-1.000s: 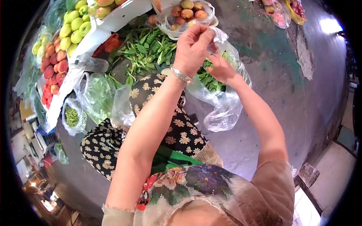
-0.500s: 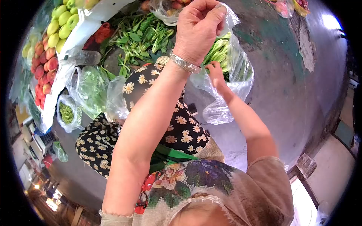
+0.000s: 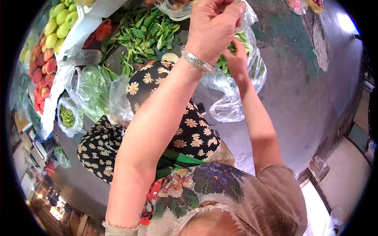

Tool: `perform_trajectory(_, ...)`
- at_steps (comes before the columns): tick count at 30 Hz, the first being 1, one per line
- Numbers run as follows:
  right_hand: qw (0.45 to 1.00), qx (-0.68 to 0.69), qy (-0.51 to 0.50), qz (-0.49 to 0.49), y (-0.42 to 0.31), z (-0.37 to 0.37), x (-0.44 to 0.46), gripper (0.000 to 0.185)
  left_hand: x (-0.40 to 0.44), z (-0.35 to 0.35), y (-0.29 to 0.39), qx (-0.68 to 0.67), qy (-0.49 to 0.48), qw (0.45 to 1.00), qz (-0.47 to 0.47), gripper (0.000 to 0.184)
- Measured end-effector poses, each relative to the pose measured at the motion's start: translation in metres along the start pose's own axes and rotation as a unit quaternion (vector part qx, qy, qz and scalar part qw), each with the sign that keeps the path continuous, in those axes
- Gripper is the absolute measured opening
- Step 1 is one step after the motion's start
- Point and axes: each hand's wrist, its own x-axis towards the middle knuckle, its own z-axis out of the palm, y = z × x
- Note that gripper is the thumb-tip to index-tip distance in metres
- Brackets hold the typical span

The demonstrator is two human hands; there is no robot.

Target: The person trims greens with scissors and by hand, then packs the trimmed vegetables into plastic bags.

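My left hand (image 3: 214, 29), with a silver bracelet at its wrist, is closed in a pinch on the upper edge of a clear plastic bag (image 3: 258, 72). Leafy greens (image 3: 243, 39) lie inside this bag. At the bag's mouth, my right hand (image 3: 237, 61) is curled over the greens, its fingertips partly hidden among them. Below both hands, a loose part of the bag hangs down in folds. Left of my left hand, a pile of loose leafy greens (image 3: 143, 35) lies on the floor.
Green fruit (image 3: 62, 17) and peaches (image 3: 47, 67) sit behind a white ledge (image 3: 59, 90) at left. A plastic bottle (image 3: 86, 57), a bag of greens (image 3: 94, 90) and a small bag of green pods (image 3: 67, 117) are nearby. My patterned-cloth knee (image 3: 147, 84) is close below.
My right hand has moved up and further in over the greens, its fingers curling. My left hand has shifted slightly right, still pinching the bag's edge.
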Motion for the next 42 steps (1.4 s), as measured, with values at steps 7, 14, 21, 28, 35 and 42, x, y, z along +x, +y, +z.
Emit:
perform_trajectory(7,0.985,-0.173,-0.021,0.009,0.075,-0.06,0.003,0.045,-0.002,-0.001,0.002,-0.033,-0.011,0.999,-0.017,0.007)
perform_trajectory(14,0.919,-0.348,-0.175,0.059,0.127,-0.161,-0.035,0.072,-0.002,0.001,-0.001,-0.025,-0.02,0.999,-0.019,0.005)
perform_trajectory(21,0.917,-0.341,-0.205,-0.013,0.096,-0.112,-0.024,0.091,-0.007,0.005,0.004,0.007,-0.005,1.0,-0.007,0.006)
perform_trajectory(28,0.852,-0.44,-0.239,0.151,0.08,-0.076,-0.011,0.11,-0.001,-0.004,-0.003,-0.005,-0.017,1.0,-0.021,0.006)
perform_trajectory(35,0.879,-0.413,-0.199,0.133,0.106,-0.083,-0.015,0.082,-0.003,-0.003,-0.002,-0.015,-0.005,1.0,-0.021,0.005)
perform_trajectory(42,0.928,-0.317,-0.158,0.12,0.147,-0.082,-0.016,0.049,-0.003,-0.005,-0.002,-0.012,-0.009,1.0,-0.002,0.004)
